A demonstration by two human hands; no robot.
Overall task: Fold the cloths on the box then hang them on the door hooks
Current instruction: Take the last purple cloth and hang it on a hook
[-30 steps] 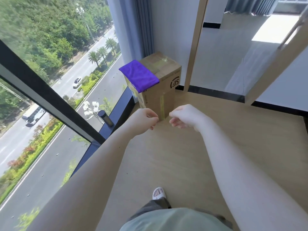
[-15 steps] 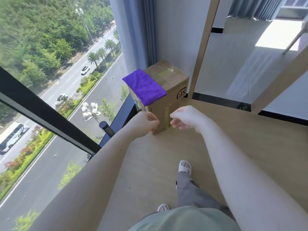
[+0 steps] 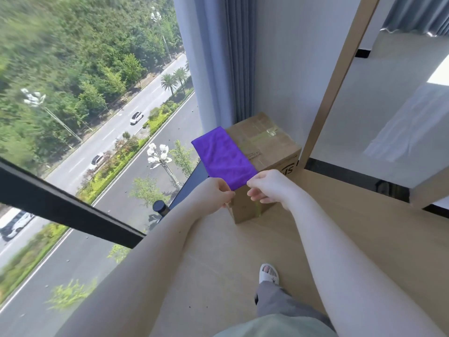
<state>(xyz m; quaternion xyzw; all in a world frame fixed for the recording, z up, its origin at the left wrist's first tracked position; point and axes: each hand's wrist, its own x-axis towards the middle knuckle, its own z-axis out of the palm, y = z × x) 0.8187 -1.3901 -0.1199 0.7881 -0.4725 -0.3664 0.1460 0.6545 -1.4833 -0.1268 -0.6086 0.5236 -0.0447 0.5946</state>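
Purple cloth [image 3: 224, 156] lay draped over left half of cardboard box [image 3: 264, 152], mid-frame, near edge hanging over box front. Looked soft, light, limp; best taken at near corners. Left hand [image 3: 213, 195] pinched near-left corner; right hand [image 3: 269, 188] pinched near-right corner, grip pressed together on hem. Box stood on wooden floor [image 3: 340, 239] beside window [image 3: 97, 117], curtain [image 3: 233, 57] behind.

Grey curtain [image 3: 233, 57] hangs in corner by large window [image 3: 97, 117]. Beyond glass: road, white cars [image 3: 136, 117], trees. White slipper [image 3: 268, 273] on wooden floor [image 3: 364, 239].
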